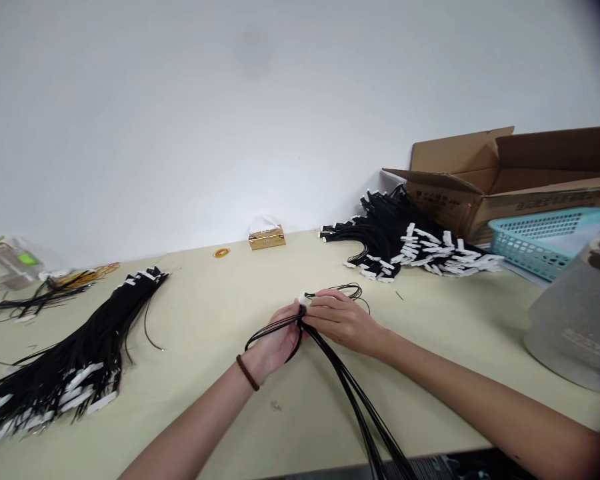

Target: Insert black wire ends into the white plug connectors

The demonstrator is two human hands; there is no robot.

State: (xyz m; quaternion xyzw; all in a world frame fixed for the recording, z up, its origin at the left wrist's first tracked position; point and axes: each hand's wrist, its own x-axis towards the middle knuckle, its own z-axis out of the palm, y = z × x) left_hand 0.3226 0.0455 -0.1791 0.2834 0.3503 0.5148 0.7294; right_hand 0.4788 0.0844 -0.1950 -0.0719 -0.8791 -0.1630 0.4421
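Observation:
Near the middle of the table, my left hand [276, 339] is closed around a bundle of thin black cables [343, 380]. Some strands loop over its wrist side, while the long ends run down past the table's front edge. A white connector [304, 300] shows between the two hands at the top of the bundle. My right hand [344, 321] pinches the same cables close to that connector, its fingertips meeting the left fingers. A thin loop of cable sticks out behind the right hand. The fingertips partly hide the spot where the strands come together.
At left lies a large pile of black cables [95, 333] with white connectors; another pile [390, 223] is at back right. A cardboard box [450, 193], blue basket [530, 250] and grey translucent container [570, 327] stand right. A tissue box [267, 239] and rubber bands [221, 253] sit by the wall.

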